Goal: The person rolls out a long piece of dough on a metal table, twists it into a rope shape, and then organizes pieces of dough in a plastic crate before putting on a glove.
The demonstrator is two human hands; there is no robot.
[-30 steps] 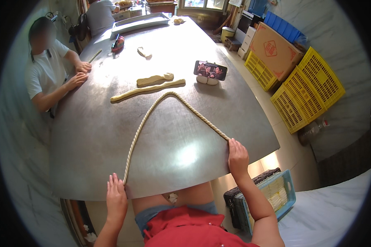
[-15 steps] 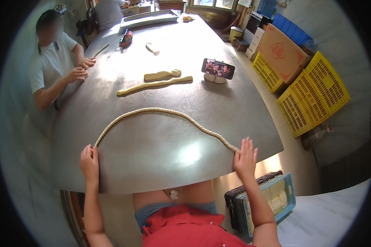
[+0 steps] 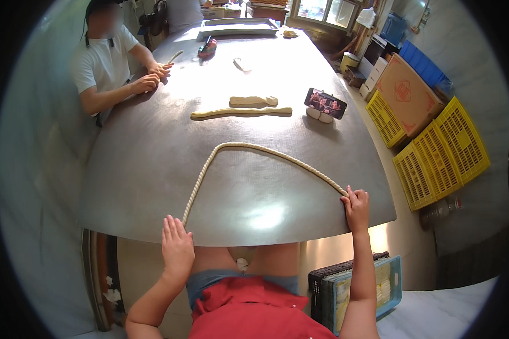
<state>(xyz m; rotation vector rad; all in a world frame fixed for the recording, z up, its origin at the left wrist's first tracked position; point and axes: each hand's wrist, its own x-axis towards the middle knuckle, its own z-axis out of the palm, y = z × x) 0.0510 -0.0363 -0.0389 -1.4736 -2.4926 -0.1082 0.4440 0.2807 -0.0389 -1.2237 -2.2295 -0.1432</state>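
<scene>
A long twisted dough rope (image 3: 255, 147) lies in an arch on the metal table, bent sharply at its upper left. My left hand (image 3: 178, 246) is at the near edge, fingers stretched out flat over the rope's left end, partly hiding it. At the right, my right hand (image 3: 357, 210) has its fingers curled round the other end of the rope. Beyond the arch lie a long smooth dough strip (image 3: 240, 113) and a shorter, thicker dough piece (image 3: 251, 101), side by side.
A phone (image 3: 325, 103) leans on a small white stand on the metal table (image 3: 152, 175). At the far left a person (image 3: 110, 68) works another dough rope. A grey tray (image 3: 237, 27) sits at the back. Yellow crates (image 3: 441, 155) and a blue crate (image 3: 393, 288) stand right.
My left hand has moved right, its fingers now straightened. My right hand has gone from flat to curled. The rope's arch has become narrower and more sharply bent. The whole view has shifted.
</scene>
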